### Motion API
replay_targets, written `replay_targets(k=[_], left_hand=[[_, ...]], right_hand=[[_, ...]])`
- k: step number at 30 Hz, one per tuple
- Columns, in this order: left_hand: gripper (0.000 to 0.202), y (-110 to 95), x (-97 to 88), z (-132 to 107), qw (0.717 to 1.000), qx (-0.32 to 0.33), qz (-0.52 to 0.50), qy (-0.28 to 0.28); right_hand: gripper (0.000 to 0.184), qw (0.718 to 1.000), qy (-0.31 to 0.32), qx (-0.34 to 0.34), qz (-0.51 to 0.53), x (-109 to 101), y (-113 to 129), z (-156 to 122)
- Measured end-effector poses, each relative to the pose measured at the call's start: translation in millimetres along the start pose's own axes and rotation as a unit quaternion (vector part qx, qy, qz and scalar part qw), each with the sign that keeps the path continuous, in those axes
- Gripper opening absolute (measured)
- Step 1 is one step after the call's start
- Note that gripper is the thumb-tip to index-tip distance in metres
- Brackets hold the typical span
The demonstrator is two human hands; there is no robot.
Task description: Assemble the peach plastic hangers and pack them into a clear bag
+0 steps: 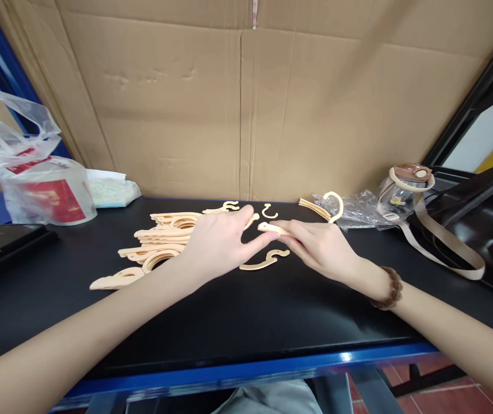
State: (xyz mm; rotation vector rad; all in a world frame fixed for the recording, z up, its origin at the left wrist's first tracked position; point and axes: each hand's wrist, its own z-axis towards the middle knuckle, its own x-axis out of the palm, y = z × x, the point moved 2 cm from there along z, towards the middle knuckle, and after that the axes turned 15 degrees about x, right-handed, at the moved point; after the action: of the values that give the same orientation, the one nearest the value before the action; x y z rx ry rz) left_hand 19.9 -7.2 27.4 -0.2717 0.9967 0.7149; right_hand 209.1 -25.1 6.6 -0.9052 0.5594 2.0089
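My left hand (220, 241) and my right hand (315, 244) meet over the black table top (246, 310), both pinched on one small cream plastic hook piece (267, 228) held between their fingertips. Below them a curved cream hook strip (263, 263) lies flat on the table. A pile of several cream plastic hanger parts (160, 244) spreads out to the left of my left hand, partly hidden by it. A loose small hook (268, 211) and a second small bundle of cream parts (324, 208) lie further back.
A cardboard sheet (246, 103) walls off the back. Plastic bags (34, 178) and a dark tablet (0, 241) sit at the left. At the right stand a clear bottle with a strap (401, 192) and a black bag (479, 224). A blue edge (246, 368) fronts the table.
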Motion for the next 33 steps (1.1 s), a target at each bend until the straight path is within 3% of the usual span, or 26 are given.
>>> replay_targets(k=[7, 14, 21, 29, 33], left_hand=[[0.047, -4.5, -0.5, -0.4, 0.998, 0.056, 0.013, 0.032], [0.05, -3.8, 4.9, -1.3, 0.989, 0.108, 0.081, 0.062], [0.062, -1.9, 8.8, -5.6, 0.967, 0.2, 0.161, -0.008], [0.068, -3.1, 6.3, -3.4, 0.969, 0.178, 0.167, 0.036], [0.068, -2.5, 6.9, -4.4, 0.969, 0.184, 0.162, 0.031]], right_hand=[[0.025, 0.995, -0.074, -0.062, -0.016, -4.3, 1.2, -3.1], [0.026, 0.994, -0.08, -0.069, -0.03, 0.9, -2.8, -5.7], [0.025, 0.998, -0.041, -0.05, 0.015, 2.6, -2.8, -6.3], [0.024, 0.998, -0.019, -0.049, 0.019, 3.9, -3.6, -7.3], [0.024, 0.998, -0.013, -0.052, 0.027, 4.0, -3.7, -7.7]])
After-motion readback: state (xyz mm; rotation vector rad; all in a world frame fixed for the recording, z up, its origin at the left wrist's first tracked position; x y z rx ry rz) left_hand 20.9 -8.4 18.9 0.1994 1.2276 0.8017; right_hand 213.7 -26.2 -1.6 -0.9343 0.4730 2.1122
